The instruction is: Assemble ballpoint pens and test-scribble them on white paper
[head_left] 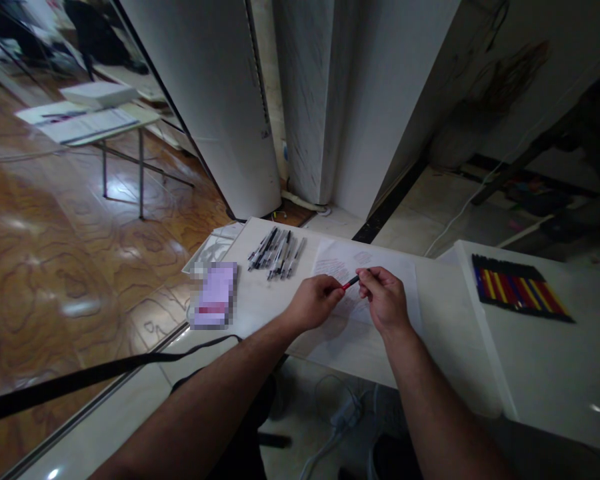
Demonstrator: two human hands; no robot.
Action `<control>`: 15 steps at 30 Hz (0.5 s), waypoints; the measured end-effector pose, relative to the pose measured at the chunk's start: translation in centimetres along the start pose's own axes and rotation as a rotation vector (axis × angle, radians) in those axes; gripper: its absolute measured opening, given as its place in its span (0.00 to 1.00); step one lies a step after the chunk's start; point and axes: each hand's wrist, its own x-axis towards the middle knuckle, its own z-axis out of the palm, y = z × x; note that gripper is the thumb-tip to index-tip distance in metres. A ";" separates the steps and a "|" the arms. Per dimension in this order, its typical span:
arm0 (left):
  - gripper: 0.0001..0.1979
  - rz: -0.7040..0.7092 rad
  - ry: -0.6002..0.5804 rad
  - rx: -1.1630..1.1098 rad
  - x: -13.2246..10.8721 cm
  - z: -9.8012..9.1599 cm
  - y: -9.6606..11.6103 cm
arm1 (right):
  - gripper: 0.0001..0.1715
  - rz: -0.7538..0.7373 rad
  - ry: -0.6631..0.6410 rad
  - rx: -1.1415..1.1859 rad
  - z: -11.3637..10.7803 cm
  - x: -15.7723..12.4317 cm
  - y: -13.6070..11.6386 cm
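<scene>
Pale, smooth table (445, 300) bears a scribbled white paper sheet (353, 310); above it, left hand (316, 300) and right hand (385, 297) pinch opposite ends of 1 slim red-and-black pen (351, 283).

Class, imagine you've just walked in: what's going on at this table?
A person holds a red-and-black pen between both hands, the left hand at its red end, the right hand at its dark end. It is above a marked sheet of paper. Loose pens lie to the left; a row of coloured, pen-like items lies right.
</scene>
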 end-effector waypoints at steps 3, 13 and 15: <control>0.07 -0.008 0.033 0.011 0.0 0.0 0.2 | 0.12 -0.009 0.013 0.004 0.1 0.0 0.0; 0.05 0.017 0.078 0.040 0.0 0.1 0.0 | 0.14 -0.022 0.018 -0.020 0.1 0.0 0.1; 0.05 0.025 0.091 0.052 0.0 0.2 -0.1 | 0.14 -0.025 0.025 -0.026 0.1 0.0 0.2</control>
